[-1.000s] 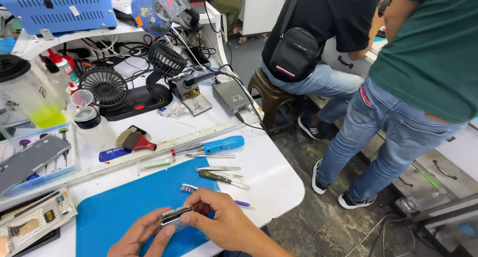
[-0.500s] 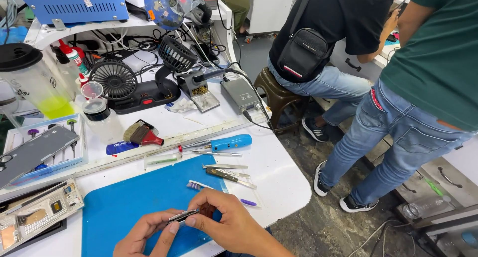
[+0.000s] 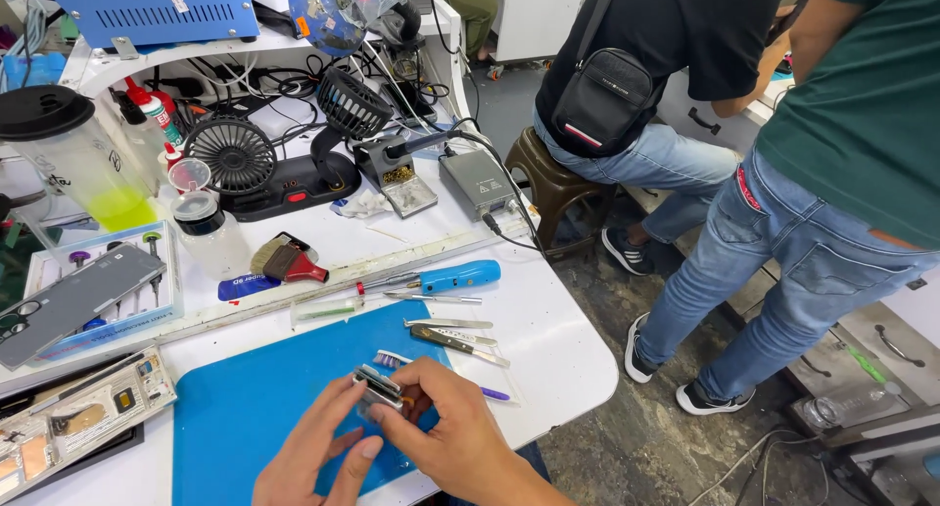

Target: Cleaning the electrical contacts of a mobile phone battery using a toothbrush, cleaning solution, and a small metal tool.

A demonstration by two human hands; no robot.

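Both hands meet over the blue mat (image 3: 245, 418) at the near edge of the white surface (image 3: 558, 339), pinching a small grey metal part (image 3: 378, 387) between them: the left hand (image 3: 318, 457) grips it from below, the right hand (image 3: 455, 437) from the side. Tweezers (image 3: 455, 337), a toothbrush (image 3: 392, 358) and a blue screwdriver (image 3: 441, 277) lie just beyond.

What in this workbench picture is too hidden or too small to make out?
- Head view: the small metal part is mostly covered by the right hand and left hand; its kind is unclear.
- The toothbrush runs under the right hand's fingers.
- The two people standing nearby are cut off by the top edge.
- The phone board details are too small.
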